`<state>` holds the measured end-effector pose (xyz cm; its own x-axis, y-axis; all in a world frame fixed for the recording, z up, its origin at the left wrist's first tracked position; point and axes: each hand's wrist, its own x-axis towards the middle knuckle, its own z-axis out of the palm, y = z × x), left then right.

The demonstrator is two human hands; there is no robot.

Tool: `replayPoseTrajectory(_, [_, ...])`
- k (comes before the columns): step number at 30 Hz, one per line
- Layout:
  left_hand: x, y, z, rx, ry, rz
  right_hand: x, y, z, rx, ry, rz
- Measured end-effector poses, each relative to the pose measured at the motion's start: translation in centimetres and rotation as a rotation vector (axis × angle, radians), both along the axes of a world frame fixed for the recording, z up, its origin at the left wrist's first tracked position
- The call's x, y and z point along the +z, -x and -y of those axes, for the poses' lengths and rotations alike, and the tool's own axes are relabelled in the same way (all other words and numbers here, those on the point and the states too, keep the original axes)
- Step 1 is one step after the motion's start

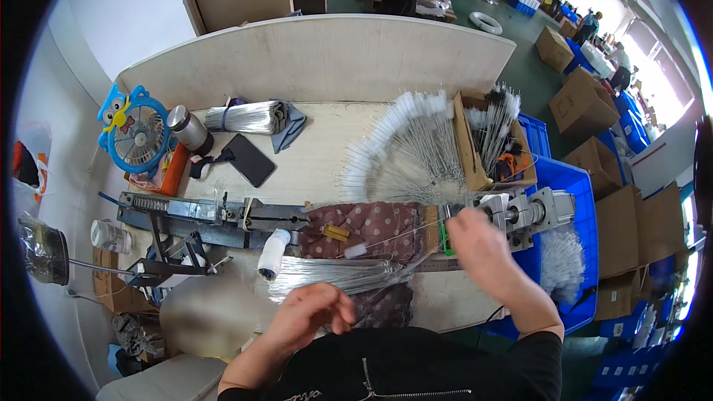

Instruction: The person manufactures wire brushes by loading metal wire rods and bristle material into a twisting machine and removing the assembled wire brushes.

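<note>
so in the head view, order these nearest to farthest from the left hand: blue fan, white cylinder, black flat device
From the left hand, as the head view shows it:
1. White cylinder: just beyond the hand, slightly to its left
2. Black flat device: farther ahead, also to the left
3. Blue fan: farthest, well over to the left

Wires [334, 273] before cloth [380, 215], brushes [416, 141] behind

Near the counter's [323, 137] far left corner stands a blue owl-faced fan [140, 137], with a lidded jar [190, 131] just to its right. A dark flat device [252, 161] lies farther in; a grey-blue cloth [290, 131] rests nearer the far edge. Cartons [584, 104] stand beyond the right edge.
</note>
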<state>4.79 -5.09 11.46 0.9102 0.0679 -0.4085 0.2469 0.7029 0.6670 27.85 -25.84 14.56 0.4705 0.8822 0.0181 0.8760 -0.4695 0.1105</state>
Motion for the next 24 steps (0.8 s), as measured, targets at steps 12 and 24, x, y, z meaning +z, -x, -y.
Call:
replayPoseTrajectory(12, [-5.5,-18.9,5.2,-0.149,-2.0,0.421,-1.3,-5.0,-0.8,0.087,-0.615,-0.307])
replayPoseTrajectory(24, [-5.2,-13.9,2.8,0.068,-1.846,0.585,-2.5,-7.4,-1.6,0.155,-0.374,-0.664])
